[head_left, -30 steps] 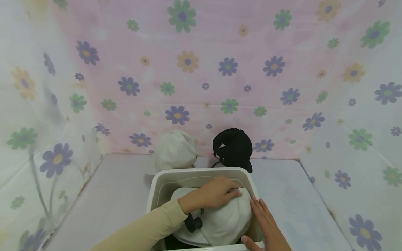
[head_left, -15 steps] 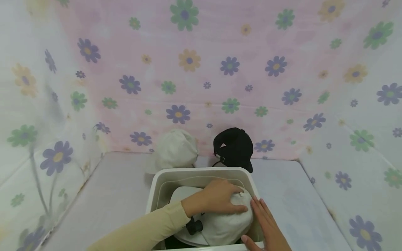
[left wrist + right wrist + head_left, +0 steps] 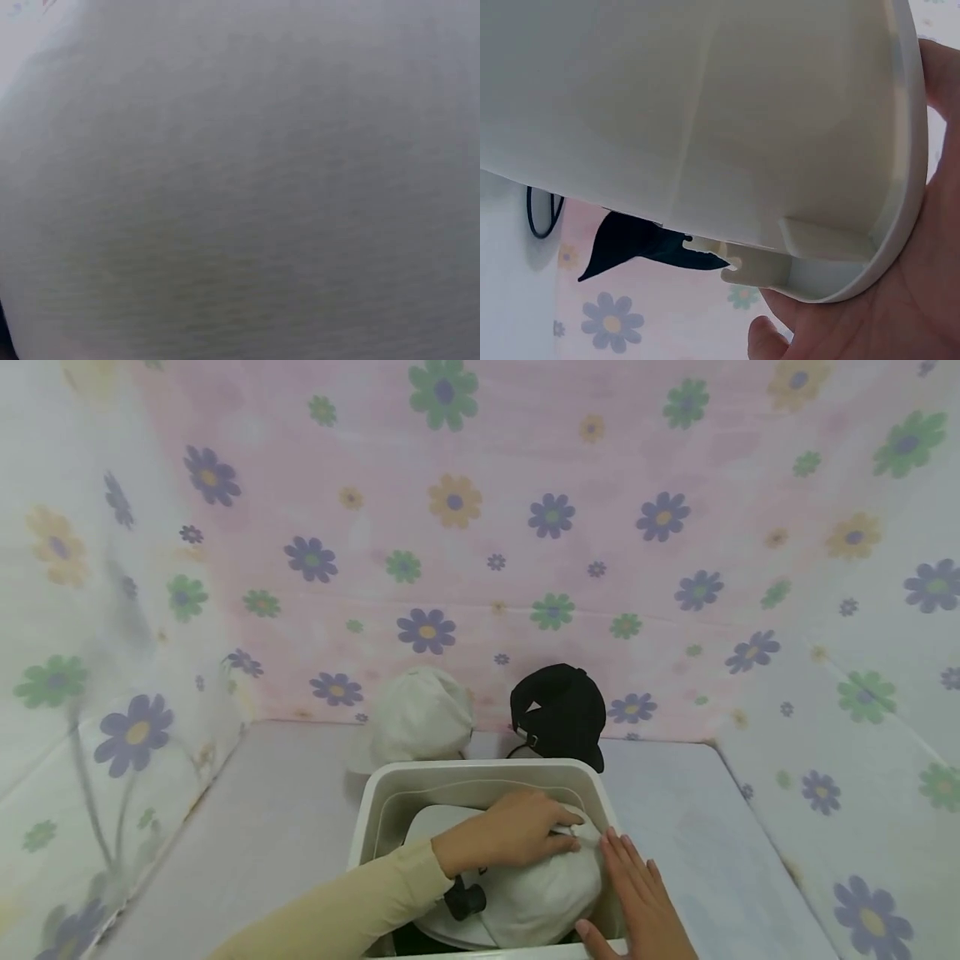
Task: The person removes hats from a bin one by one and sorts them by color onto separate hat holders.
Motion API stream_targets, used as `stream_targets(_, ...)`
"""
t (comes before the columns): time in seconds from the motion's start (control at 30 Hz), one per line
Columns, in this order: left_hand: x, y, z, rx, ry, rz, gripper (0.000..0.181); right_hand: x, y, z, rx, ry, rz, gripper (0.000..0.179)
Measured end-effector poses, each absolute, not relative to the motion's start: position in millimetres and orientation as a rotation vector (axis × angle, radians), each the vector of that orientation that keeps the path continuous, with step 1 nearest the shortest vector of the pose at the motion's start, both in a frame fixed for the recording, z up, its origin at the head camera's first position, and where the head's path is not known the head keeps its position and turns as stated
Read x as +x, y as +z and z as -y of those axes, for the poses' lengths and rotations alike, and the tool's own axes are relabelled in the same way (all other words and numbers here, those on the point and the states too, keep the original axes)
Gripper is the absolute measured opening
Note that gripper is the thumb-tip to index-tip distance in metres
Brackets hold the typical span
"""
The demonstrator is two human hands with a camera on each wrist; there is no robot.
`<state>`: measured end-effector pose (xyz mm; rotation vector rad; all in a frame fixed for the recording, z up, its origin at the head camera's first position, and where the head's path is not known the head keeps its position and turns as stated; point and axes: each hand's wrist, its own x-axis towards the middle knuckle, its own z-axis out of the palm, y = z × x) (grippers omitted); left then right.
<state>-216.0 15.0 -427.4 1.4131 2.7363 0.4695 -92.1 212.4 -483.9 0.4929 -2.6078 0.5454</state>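
Note:
A white cap (image 3: 525, 906) lies in a white plastic bin (image 3: 465, 770), its brim to the left and its crown to the right. My left hand (image 3: 517, 827) is on the crown, its thumb and forefinger pinching a fold of cloth near the top button. Along the bin's right side my right hand (image 3: 641, 893) rests with straight fingers, the thumb near the front corner. In the right wrist view the palm (image 3: 877, 315) lies against the rounded corner of the bin (image 3: 810, 150). Pale, blurred cloth fills the left wrist view.
Behind the bin stand another white cap (image 3: 420, 714) on the left and a black cap (image 3: 558, 718) on the right. A flowered cloth backdrop (image 3: 480, 693) encloses the pale table (image 3: 277, 827). A black device (image 3: 465, 902) sits at the left wrist.
The left thumb and forefinger spread apart on the crown, then drew closer together, and the cloth beneath them shifted. The right hand stays at the bin's side with slight finger movement.

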Motion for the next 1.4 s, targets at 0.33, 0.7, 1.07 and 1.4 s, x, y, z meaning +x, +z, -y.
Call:
stream_targets(0.33, -218.9, -415.6, -4.3, 1.367, 0.548, -2.652, 0.041, -92.3, -485.1, -208.7, 0.46, 0.606, 2.634, 0.092)
stream_targets(0.7, -229.7, -392.1, 22.9, 1.422, 0.778, -2.427, 0.04, -91.9, -484.5, -206.2, 0.44, 0.546, 2.628, 0.091)
stream_targets(1.07, -223.5, -360.2, 52.1, 1.343, 1.029, -2.423, 0.041, -89.3, -484.2, -206.4, 0.401, 0.554, 2.635, 0.095)
stream_targets(1.4, -217.3, -328.9, 85.4, 1.39, 1.154, -2.49, 0.042, -88.9, -482.1, -207.4, 0.415, 0.531, 2.633, 0.102)
